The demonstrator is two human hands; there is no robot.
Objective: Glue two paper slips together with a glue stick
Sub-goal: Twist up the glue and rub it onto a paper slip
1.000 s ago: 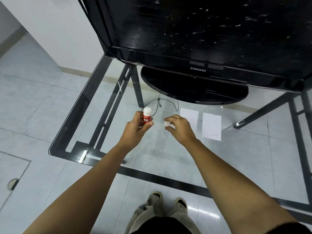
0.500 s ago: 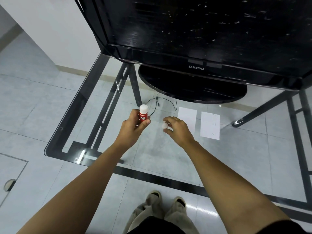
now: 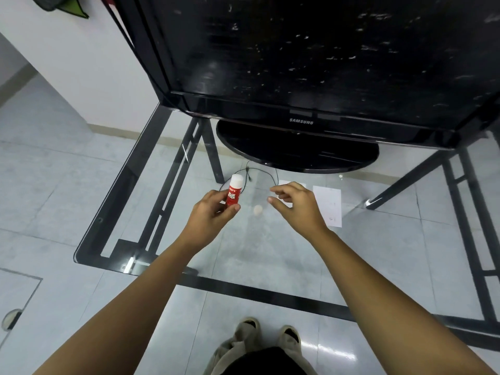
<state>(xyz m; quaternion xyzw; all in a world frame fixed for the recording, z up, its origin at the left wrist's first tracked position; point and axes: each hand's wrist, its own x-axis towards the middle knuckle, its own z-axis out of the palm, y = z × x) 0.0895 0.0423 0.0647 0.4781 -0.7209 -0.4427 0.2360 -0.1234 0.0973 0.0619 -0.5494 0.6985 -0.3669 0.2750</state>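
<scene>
Cap (image 3: 257, 210) now out of right hand (image 3: 295, 204), empty and loosely spread; left hand (image 3: 208, 215) clamped round glue stick (image 3: 234, 192).

Two paper slips (image 3: 282, 182) (image 3: 327, 205), one glue stick (image 3: 234, 194)

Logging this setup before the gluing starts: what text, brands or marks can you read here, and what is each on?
"SAMSUNG": on the television, middle of its lower bezel.
"LUE" over "TICK": white letters on the red glue stick held in the left hand. The first letters are cut off at the edge, so it likely reads "GLUE STICK".
Small word above that on the label: too blurred to read.
Faint marks on the right paper slip: too small to read.
</scene>
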